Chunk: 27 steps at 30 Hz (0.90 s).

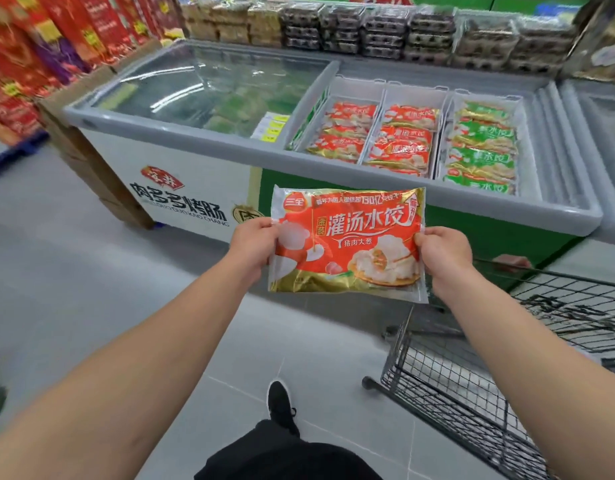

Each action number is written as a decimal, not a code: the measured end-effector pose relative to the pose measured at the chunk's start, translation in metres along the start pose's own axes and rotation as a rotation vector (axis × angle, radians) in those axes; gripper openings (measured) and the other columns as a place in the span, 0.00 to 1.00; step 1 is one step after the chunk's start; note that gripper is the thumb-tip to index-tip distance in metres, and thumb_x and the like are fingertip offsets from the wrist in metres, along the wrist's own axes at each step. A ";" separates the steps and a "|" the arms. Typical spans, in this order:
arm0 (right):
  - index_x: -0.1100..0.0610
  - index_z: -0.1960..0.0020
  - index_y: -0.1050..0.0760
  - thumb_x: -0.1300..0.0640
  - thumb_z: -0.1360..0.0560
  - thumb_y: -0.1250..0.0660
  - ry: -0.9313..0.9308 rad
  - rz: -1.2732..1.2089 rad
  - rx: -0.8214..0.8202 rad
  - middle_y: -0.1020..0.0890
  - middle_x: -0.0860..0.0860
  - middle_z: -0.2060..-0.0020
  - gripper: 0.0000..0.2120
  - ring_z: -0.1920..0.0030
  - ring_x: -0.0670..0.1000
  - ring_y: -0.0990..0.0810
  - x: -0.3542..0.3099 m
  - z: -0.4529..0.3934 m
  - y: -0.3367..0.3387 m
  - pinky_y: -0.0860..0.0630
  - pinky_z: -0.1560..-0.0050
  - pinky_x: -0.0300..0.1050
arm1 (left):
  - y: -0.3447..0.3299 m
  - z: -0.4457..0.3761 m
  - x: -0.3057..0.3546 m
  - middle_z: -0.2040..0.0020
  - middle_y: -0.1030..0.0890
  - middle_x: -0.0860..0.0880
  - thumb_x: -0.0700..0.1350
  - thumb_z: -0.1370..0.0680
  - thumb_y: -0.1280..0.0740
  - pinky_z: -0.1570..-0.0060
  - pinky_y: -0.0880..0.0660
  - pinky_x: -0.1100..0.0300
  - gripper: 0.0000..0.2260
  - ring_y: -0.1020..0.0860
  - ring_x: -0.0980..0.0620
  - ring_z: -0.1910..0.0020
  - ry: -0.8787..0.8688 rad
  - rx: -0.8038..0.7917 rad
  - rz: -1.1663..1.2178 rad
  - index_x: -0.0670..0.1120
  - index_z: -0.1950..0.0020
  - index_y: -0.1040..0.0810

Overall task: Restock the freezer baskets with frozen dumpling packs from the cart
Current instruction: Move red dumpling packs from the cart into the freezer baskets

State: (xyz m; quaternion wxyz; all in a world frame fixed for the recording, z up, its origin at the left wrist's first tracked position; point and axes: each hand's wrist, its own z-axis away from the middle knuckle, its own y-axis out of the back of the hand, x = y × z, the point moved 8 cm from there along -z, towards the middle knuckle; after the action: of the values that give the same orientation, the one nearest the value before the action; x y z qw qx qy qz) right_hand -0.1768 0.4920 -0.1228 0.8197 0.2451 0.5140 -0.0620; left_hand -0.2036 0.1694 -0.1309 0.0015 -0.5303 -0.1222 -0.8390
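Before the freezer, both hands are holding a red pack upright in the air: left hand pinching its left edge, right hand pinching its right, above the floor, left of the cart.

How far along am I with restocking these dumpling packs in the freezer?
Done: three freezer baskets already hold red and green packs. In hand: both hands, left hand and right hand, hold one red dumpling pack in front of the open freezer. Left: place it; the cart beside you shows little remaining stock.
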 end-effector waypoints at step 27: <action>0.55 0.60 0.21 0.60 0.20 0.37 -0.095 0.085 0.054 0.16 0.50 0.58 0.11 0.50 0.55 0.17 -0.109 -0.222 -0.163 0.21 0.43 0.57 | -0.015 -0.308 0.100 0.59 0.14 0.45 0.38 0.22 0.31 0.65 0.23 0.59 0.05 0.16 0.47 0.59 0.069 -0.207 -0.067 0.41 0.57 0.17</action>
State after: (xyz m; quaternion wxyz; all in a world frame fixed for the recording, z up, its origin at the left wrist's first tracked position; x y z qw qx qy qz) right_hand -0.4654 0.4366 -0.1614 0.8383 0.2852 0.4617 -0.0526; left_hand -0.5237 0.1333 -0.1706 -0.0773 -0.4939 -0.0524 -0.8645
